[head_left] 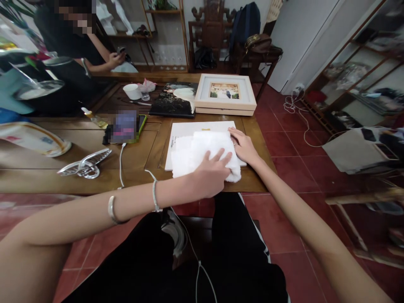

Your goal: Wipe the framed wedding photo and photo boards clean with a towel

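A folded white towel (186, 153) lies over the front part of a flat white board or book cover (217, 125), which has small dark print near its left side and a little gold mark near the far edge. My left hand (213, 170) rests on top of the towel, its visible fingers spread across the cloth. At the board's right edge, my right hand (243, 145) is laid with fingers stretched out, touching the board beside the towel. Its thumb is partly hidden. The towel covers much of the board's surface.
Behind the board sit a framed photo box (225, 105) and a dark picture album (173, 99). Leftward on the wooden table (151, 134) are a phone (124, 126) with a white cable, a silver hair clip (85, 165) and a dropper bottle (94, 118). A person (107, 57) sits across, holding a phone.
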Motion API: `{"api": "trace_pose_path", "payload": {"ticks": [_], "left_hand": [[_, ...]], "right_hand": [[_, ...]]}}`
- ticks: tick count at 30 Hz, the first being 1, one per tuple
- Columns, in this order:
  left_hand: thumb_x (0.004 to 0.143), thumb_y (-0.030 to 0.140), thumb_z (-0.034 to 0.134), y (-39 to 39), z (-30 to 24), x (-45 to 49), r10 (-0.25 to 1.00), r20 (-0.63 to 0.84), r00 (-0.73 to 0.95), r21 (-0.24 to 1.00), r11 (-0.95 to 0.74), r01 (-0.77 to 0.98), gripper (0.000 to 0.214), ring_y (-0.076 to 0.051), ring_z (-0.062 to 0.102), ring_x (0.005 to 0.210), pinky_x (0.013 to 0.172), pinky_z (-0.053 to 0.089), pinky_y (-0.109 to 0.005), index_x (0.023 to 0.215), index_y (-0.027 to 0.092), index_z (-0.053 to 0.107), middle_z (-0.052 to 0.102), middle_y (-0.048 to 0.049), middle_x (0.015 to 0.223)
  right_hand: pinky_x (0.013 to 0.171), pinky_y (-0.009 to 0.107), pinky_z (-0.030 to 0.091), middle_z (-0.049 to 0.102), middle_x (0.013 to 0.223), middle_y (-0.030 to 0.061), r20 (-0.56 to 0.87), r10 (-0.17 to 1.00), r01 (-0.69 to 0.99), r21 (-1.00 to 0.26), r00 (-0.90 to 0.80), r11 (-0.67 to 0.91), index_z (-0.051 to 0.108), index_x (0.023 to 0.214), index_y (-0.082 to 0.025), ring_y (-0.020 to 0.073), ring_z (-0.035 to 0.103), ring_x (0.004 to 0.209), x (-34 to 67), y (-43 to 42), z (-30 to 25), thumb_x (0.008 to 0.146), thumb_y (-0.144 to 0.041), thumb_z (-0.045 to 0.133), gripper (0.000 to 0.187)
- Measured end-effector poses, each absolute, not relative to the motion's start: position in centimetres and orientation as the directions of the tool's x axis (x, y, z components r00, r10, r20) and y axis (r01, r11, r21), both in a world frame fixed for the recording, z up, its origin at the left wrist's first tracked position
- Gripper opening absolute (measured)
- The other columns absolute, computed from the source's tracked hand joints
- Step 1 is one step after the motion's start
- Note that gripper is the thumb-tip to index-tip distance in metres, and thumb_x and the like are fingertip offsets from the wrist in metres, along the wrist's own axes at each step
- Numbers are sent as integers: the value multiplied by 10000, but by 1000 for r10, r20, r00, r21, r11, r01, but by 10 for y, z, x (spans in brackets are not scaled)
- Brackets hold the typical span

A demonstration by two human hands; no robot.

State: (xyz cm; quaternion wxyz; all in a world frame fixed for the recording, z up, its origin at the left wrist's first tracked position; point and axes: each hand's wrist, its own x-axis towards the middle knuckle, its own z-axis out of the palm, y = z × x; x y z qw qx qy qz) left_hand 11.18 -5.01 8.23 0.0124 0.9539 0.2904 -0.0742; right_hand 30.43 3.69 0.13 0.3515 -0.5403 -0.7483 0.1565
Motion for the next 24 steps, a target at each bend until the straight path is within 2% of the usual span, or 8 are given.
{"api": "trace_pose_path", "payload": {"ticks": [3,7,11,14,18,21,24], "left_hand": [[845,93,434,-14,83,113,613,-200,764,0,-780,626,456,-344,240,1445,1111,301,-571,1267,129,601,281,-153,1566],[866,87,426,41,73,115,731,-127,670,-24,-678,735,490,-393,140,1460,1120,230,-619,1345,93,525,178,-187,1591],[873,99,429,59,63,123,756,-86,649,-21,-653,757,492,-433,102,1454,1089,218,-684,1357,124,514,129,-159,1607],[870,97,440,45,60,137,737,-72,672,-28,-675,737,471,-445,122,1447,1076,221,-702,1328,121,552,155,-162,1602],[884,136,460,-3,62,154,669,-71,740,-41,-743,668,415,-458,142,1440,1072,227,-712,1267,130,617,190,-154,1594],[880,182,491,-44,67,150,580,-45,813,-50,-814,578,377,-461,202,1426,1056,293,-689,1218,165,657,242,-141,1582],[863,196,507,-68,74,135,497,-22,868,-88,-865,493,348,-417,285,1410,1052,363,-615,1161,195,686,323,-114,1554]], "right_hand": [[1163,484,326,586,1368,33,364,916,712,-598,-170,370,639,1237,-224,243,465,1341,304,37,0,850,-175,442,437],[1166,465,319,585,1366,76,363,917,717,-596,-162,363,643,1234,-175,249,466,1340,304,36,1,854,-182,436,432],[1136,485,346,606,1345,45,335,940,681,-674,-64,286,631,1247,-229,250,505,1306,303,35,4,890,-249,432,409],[1094,455,396,646,1291,55,326,944,582,-777,48,239,650,1214,-223,245,565,1241,304,38,4,935,-352,393,400],[1059,422,433,642,1297,65,320,935,415,-880,152,233,660,1193,-210,245,576,1225,308,43,1,940,-450,392,440],[1059,428,432,645,1292,70,328,930,376,-893,168,247,667,1180,-210,248,577,1224,310,43,1,933,-471,408,443],[1043,425,446,673,1247,71,370,920,432,-857,133,282,676,1166,-213,245,609,1183,307,38,4,917,-447,462,404]]}}
